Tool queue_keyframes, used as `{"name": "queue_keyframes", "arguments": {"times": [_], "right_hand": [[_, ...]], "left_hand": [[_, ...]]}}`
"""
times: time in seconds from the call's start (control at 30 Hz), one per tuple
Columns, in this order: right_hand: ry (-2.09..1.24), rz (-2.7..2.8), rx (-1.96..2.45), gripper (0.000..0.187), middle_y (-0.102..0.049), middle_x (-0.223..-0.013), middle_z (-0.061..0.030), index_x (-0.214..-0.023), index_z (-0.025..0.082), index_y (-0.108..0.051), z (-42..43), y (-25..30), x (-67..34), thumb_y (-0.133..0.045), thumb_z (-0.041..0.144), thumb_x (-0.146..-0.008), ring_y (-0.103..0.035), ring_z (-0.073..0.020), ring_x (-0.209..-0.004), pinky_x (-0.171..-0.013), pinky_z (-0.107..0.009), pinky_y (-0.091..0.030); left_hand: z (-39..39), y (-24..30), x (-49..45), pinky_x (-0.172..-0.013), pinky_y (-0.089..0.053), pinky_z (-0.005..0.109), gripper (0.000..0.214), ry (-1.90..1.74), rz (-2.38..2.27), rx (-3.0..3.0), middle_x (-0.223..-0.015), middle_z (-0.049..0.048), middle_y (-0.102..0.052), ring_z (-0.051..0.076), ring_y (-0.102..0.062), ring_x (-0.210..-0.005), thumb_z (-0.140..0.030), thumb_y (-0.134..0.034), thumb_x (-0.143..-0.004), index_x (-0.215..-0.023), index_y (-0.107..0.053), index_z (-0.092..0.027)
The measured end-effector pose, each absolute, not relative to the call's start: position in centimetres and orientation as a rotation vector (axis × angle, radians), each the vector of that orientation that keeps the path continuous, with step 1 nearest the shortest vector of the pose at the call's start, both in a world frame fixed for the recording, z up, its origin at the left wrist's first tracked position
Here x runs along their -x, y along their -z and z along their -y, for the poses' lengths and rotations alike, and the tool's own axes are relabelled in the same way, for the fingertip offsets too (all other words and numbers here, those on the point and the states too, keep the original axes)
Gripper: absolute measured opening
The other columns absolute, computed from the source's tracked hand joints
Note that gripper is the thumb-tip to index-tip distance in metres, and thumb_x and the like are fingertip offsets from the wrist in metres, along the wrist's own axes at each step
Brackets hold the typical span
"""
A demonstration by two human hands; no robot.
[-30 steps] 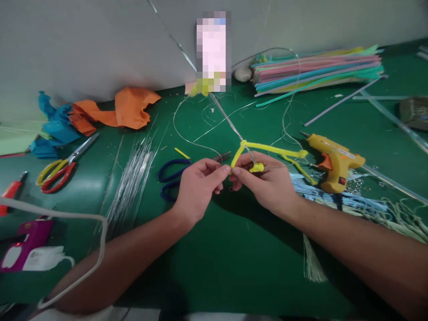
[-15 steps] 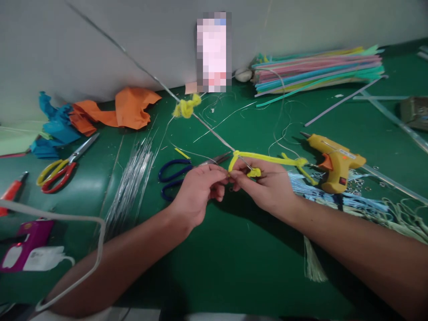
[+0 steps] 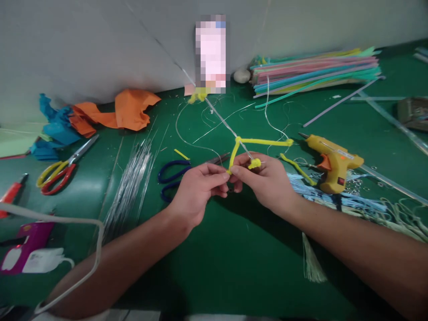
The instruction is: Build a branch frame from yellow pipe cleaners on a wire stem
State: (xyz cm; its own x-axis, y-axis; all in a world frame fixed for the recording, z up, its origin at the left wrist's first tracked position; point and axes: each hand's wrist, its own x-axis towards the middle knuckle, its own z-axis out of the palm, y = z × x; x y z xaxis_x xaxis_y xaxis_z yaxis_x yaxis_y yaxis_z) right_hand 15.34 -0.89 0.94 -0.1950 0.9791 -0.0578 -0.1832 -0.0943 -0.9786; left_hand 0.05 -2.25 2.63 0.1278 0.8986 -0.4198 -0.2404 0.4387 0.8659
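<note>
Left hand (image 3: 199,183) and right hand (image 3: 269,176) both pinch the lower end of the bent yellow strip (image 3: 264,141), above the green counter (image 3: 234,263) near blue-handled scissors (image 3: 214,159); small, even finger movements, silvery stem (image 3: 222,119) steady, seem best.

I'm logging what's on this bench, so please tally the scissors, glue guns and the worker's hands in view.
Red-and-yellow-handled scissors and blue-handled scissors: 2
Yellow glue gun: 1
Left hand and right hand: 2
Total: 5
</note>
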Motion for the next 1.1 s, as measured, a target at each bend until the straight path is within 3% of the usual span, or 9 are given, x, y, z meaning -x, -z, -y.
{"name": "queue_keyframes", "arguments": {"times": [0.23, 0.53, 0.73, 1.1], "right_hand": [[-1.758, 0.994, 0.891, 0.029, -0.065, -0.058, 0.0035, -0.076, 0.018, -0.06, 0.2, -0.5, -15.5, -0.082, 0.036, -0.071, -0.058, -0.0088, -0.043, -0.045, -0.022, -0.05], [-1.482, 1.128, 0.912, 0.02, -0.066, -0.064, 0.0024, -0.075, 0.02, -0.065, 1.0, -0.9, -15.5, -0.08, 0.033, -0.076, -0.063, -0.0106, -0.05, -0.049, -0.024, -0.056], [-1.441, 1.118, 0.921, 0.024, -0.065, -0.064, 0.0025, -0.074, 0.019, -0.066, 1.2, -0.9, -15.2, -0.085, 0.032, -0.07, -0.063, -0.0105, -0.049, -0.047, -0.023, -0.056], [-1.49, 1.094, 0.897, 0.025, -0.065, -0.062, 0.0027, -0.074, 0.019, -0.065, 1.2, -1.0, -15.1, -0.085, 0.034, -0.07, -0.063, -0.0104, -0.049, -0.047, -0.023, -0.055]], "left_hand": [[2.1, -1.9, -0.1, -0.059, -0.05, 0.025, 0.014, -1.075, -1.154, -0.942, -0.065, -0.0008, -0.067, 0.009, -0.059, -0.056, -0.023, -0.079, -0.069, -0.073, -0.069, -0.016], [1.6, -2.6, 0.4, -0.056, -0.049, 0.025, 0.013, -1.0, -1.057, -0.92, -0.068, 0.0009, -0.067, 0.011, -0.06, -0.057, -0.026, -0.072, -0.069, -0.073, -0.068, -0.015], [1.7, -2.3, 0.2, -0.056, -0.05, 0.024, 0.009, -1.051, -1.106, -0.964, -0.066, -0.0009, -0.066, 0.009, -0.059, -0.055, -0.019, -0.072, -0.066, -0.072, -0.066, -0.015], [1.7, -1.9, 0.1, -0.054, -0.051, 0.021, 0.007, -1.105, -1.065, -0.986, -0.06, -0.0027, -0.066, 0.008, -0.059, -0.053, -0.015, -0.072, -0.064, -0.069, -0.067, -0.015]]}}
